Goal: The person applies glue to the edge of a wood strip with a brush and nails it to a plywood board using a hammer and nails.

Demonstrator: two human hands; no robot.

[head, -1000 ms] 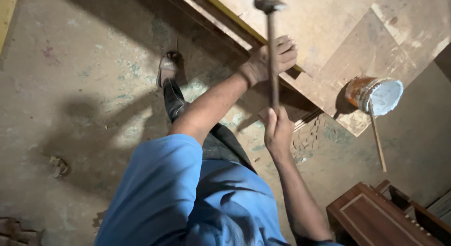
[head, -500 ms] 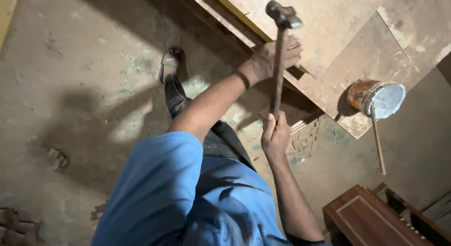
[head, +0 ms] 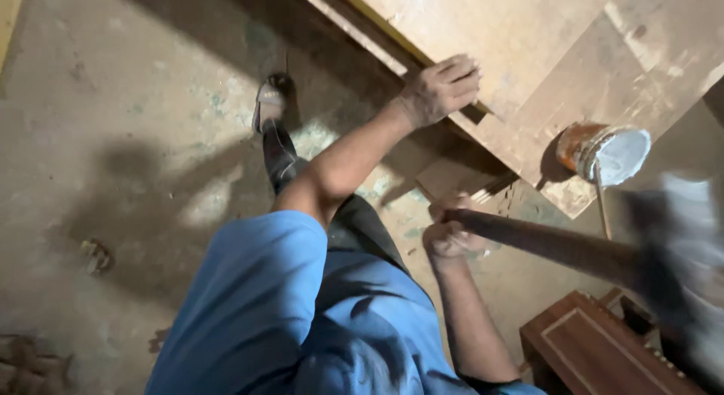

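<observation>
My left hand (head: 441, 86) rests palm down on the edge of a large, worn wooden board (head: 543, 55) that lies across the top right. My right hand (head: 451, 233) is closed around the end of a hammer's dark wooden handle (head: 550, 248). The handle points to the right, and the hammer's head (head: 682, 252) is a grey blur near the right edge. My blue sleeve and shirt (head: 302, 319) fill the lower middle.
A rusty tin with white contents (head: 607, 153) sits on the board's corner, a stick (head: 601, 206) hanging from it. A brown framed wooden panel (head: 588, 342) lies at bottom right. My sandalled foot (head: 270, 101) stands on the stained concrete floor (head: 113, 138).
The hammer stood upright with its head over the board; it has swung down and to the right, now blurred. My left hand stays on the board edge.
</observation>
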